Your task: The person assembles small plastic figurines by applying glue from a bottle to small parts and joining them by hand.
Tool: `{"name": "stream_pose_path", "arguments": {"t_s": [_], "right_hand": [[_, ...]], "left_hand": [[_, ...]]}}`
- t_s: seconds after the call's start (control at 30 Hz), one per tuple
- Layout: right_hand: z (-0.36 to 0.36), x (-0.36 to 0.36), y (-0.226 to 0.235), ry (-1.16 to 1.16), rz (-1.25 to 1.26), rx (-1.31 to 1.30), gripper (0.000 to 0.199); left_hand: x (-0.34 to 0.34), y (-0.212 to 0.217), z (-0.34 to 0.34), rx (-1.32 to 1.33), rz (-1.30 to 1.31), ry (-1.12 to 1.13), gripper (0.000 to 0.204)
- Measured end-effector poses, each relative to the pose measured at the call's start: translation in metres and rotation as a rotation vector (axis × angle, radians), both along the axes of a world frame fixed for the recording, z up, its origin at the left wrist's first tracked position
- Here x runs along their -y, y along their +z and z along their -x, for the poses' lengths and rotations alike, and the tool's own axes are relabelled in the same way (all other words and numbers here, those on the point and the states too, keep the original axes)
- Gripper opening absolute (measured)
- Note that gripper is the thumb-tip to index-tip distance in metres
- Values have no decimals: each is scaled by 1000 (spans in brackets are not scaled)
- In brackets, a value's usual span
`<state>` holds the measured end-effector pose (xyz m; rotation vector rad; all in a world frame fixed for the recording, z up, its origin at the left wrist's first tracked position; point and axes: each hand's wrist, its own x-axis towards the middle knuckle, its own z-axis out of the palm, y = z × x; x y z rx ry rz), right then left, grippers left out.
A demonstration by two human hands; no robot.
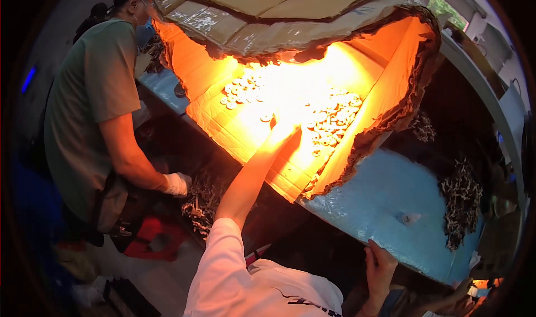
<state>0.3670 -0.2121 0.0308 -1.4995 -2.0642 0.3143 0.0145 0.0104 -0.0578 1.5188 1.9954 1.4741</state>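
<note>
Inside a lit cardboard box (215, 116), my left hand (286, 128) reaches down among many small round ring-like pieces (336, 113). Bright glare washes out its fingers, so I cannot see whether it holds any of them. One round piece (266, 118) lies apart, just left of that hand. My right hand (381, 265) is low on the right, beside the front edge of the blue wrapped table surface (363, 205). Its fingers are curled closed, and whatever may be in them is too small to make out.
A person (92, 105) stands at the left, a white-gloved hand (177, 184) by a dark heap of small parts (204, 202). Another heap (461, 202) and a small whitish object (410, 219) lie on the blue surface. A red container (153, 239) is below left.
</note>
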Motion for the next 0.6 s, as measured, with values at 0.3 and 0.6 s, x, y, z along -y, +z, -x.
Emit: {"name": "stream_pose_path", "arguments": {"t_s": [0.3,0.6], "right_hand": [[6,4,-3,48,-20,-56,20],[-35,-10,-15,46,-111,8,24]], "left_hand": [[29,-42,76,-1038,-377,22,25],[206,70,-98,-257,-28,-515,22]]}}
